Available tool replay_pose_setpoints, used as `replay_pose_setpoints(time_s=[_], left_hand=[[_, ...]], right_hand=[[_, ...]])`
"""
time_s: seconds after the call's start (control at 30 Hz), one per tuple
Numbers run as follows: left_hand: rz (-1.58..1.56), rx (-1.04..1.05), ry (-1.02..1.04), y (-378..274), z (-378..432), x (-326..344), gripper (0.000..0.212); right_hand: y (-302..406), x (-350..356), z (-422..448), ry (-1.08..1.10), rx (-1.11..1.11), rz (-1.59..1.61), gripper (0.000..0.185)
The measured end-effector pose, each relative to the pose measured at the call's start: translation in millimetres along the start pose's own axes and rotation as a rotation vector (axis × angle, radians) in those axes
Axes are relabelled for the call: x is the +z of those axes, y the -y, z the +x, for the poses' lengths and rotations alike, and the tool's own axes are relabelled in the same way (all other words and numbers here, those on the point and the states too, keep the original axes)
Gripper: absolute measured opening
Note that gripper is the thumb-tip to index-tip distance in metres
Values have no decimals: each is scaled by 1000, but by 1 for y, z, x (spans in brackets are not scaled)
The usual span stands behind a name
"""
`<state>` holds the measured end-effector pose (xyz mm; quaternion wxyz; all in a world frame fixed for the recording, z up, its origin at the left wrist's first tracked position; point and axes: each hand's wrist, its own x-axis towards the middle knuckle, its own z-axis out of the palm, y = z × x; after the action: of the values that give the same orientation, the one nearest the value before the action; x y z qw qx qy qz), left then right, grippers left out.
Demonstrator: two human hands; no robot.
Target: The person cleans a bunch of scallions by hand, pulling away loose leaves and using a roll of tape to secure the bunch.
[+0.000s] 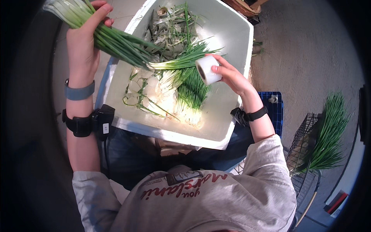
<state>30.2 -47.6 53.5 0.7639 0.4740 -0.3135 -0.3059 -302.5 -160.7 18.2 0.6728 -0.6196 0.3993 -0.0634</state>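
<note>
My left hand (94, 21) grips a thick bunch of green onions (118, 43) at the upper left. Clear film seems to cover its pale end, and its green tips reach over the box. In my right hand (229, 74) is a roll of clear plastic film (208, 70), its hollow core facing left. Both hands are above a white foam box (226, 101). Inside it, thinner chives (192, 90) lie with white roots towards me. Another small bunch (179, 61) crosses them below the roll. Wilted leaves and scraps (171, 37) are heaped at the far end.
A wire basket cart (301, 139) stands on the right, with a large bundle of chives (330, 133) on it. Beside the foam box is a blue plastic crate (274, 111). A brown basket (243, 7) sits beyond the box's far right corner.
</note>
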Motion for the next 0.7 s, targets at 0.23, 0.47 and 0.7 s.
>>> replay_pose_setpoints(time_s=[0.23,0.47,0.7], left_hand=[[349,-318,480,12,-64,68,31],[270,-470,485,41,-83,87,30],[353,-373,436,51,-88,86,20]], right_hand=[[4,32,-3,57,41,396,63],[5,40,-15,65,-70,175,81],[4,48,-13,-24,-33,116,80]])
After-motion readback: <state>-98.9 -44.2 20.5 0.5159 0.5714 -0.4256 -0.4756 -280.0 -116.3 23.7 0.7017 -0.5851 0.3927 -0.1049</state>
